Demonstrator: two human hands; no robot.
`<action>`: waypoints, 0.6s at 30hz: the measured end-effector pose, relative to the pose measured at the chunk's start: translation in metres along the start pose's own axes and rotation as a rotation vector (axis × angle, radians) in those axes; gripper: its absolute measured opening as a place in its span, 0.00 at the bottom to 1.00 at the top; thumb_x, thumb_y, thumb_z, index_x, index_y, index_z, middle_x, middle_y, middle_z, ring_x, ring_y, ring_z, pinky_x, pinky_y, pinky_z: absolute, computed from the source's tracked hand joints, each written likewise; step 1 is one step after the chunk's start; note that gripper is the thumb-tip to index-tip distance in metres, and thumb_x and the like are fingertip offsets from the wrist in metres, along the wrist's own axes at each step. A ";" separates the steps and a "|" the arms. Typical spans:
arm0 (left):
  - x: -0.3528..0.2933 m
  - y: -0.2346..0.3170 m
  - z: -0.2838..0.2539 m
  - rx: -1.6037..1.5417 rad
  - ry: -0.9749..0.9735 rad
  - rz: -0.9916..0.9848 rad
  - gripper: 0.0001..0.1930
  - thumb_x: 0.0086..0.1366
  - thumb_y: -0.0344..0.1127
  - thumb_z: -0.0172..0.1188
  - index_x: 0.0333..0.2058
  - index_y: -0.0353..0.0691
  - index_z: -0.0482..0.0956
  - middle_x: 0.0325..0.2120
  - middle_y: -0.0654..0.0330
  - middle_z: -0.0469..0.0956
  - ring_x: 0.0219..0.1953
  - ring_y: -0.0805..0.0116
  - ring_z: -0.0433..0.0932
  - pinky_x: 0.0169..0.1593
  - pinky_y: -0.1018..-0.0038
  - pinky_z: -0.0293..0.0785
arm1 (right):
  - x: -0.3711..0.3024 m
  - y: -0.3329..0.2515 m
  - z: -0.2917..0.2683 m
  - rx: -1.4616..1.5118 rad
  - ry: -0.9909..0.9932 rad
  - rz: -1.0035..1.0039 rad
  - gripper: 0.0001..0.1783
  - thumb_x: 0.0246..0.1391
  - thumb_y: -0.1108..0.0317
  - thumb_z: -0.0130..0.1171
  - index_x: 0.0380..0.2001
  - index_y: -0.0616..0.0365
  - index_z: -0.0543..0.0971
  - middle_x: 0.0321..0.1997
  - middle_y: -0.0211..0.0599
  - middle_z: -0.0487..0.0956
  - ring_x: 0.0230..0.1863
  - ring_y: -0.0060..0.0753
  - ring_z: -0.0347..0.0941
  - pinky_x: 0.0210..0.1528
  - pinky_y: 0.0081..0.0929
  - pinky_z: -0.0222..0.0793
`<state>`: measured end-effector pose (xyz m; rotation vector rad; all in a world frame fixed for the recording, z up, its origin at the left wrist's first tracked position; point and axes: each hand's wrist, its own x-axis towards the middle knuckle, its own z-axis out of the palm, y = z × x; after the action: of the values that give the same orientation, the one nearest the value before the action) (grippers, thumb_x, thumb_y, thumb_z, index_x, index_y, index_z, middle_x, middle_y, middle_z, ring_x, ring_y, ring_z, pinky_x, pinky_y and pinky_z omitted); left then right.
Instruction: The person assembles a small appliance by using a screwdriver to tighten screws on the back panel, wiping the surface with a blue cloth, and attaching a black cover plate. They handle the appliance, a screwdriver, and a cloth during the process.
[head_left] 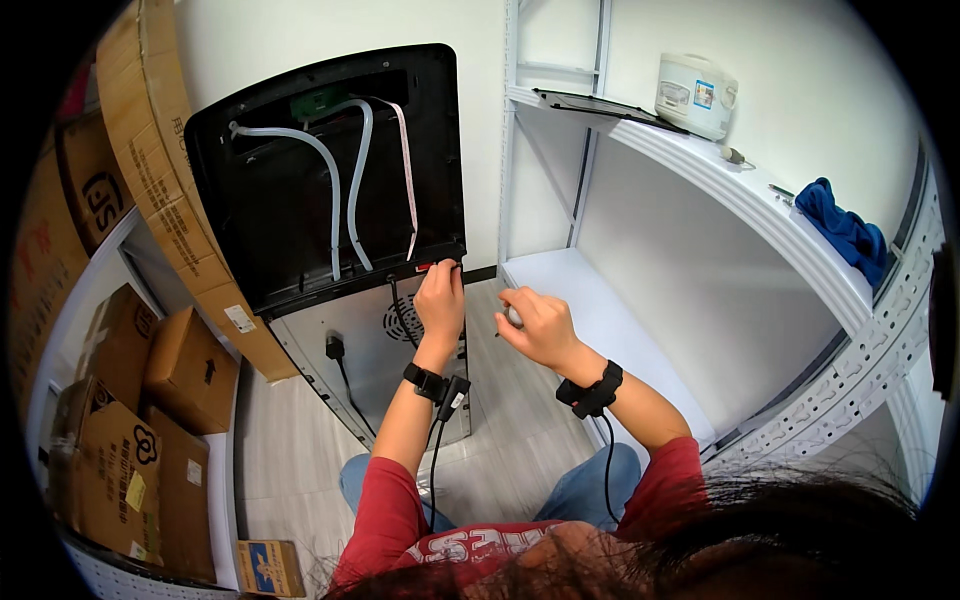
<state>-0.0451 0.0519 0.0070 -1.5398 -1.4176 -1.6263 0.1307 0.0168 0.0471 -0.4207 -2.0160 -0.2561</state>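
Observation:
A tall appliance stands in front of me, with a metal back panel and a raised black top cover. Two translucent hoses and a flat pale ribbon cable run down from inside the cover. My left hand has its fingers pinched at the cover's lower right corner, beside a small red spot; whatever is between the fingertips is hidden. To the right, apart from the appliance, my right hand is closed around a small tool with a pale rounded handle, mostly covered by the fingers.
A white shelf at right holds a rice cooker, a dark flat panel, a small bulb-shaped object and a blue cloth. Cardboard boxes fill the left rack. A plugged black cord hangs on the appliance's back.

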 end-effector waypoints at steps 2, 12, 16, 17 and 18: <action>0.001 -0.005 0.002 -0.005 0.020 0.048 0.05 0.58 0.29 0.58 0.31 0.38 0.72 0.23 0.55 0.75 0.24 0.55 0.75 0.27 0.66 0.69 | -0.002 0.004 0.005 0.002 -0.012 0.008 0.14 0.41 0.70 0.62 0.34 0.59 0.74 0.24 0.34 0.72 0.17 0.34 0.70 0.20 0.28 0.65; 0.004 0.009 -0.012 -0.129 -0.022 -0.151 0.05 0.64 0.31 0.48 0.35 0.36 0.67 0.20 0.49 0.73 0.22 0.49 0.74 0.25 0.62 0.68 | -0.004 0.006 0.012 0.026 0.009 0.004 0.14 0.41 0.70 0.63 0.33 0.59 0.74 0.23 0.34 0.73 0.16 0.32 0.70 0.19 0.26 0.65; -0.022 0.016 -0.021 -0.208 -0.202 -0.302 0.04 0.63 0.30 0.42 0.33 0.37 0.65 0.18 0.46 0.72 0.22 0.46 0.73 0.26 0.58 0.67 | -0.008 0.000 0.011 0.026 0.003 -0.007 0.13 0.40 0.70 0.64 0.31 0.59 0.75 0.24 0.32 0.75 0.16 0.29 0.70 0.18 0.23 0.64; -0.030 0.015 -0.021 -0.239 -0.230 -0.347 0.04 0.63 0.30 0.42 0.33 0.37 0.65 0.18 0.46 0.72 0.22 0.46 0.73 0.26 0.58 0.66 | -0.011 -0.002 0.011 0.026 -0.005 -0.007 0.13 0.41 0.70 0.65 0.31 0.59 0.75 0.25 0.32 0.75 0.17 0.29 0.70 0.18 0.23 0.64; -0.038 0.013 -0.021 -0.270 -0.257 -0.388 0.04 0.63 0.30 0.41 0.33 0.37 0.65 0.18 0.46 0.71 0.22 0.45 0.72 0.26 0.59 0.66 | -0.013 -0.004 0.012 0.032 -0.015 -0.007 0.13 0.41 0.69 0.65 0.31 0.59 0.75 0.25 0.32 0.75 0.17 0.29 0.70 0.18 0.23 0.64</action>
<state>-0.0334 0.0176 -0.0202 -1.7570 -1.7818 -1.9674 0.1247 0.0146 0.0296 -0.3962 -2.0336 -0.2253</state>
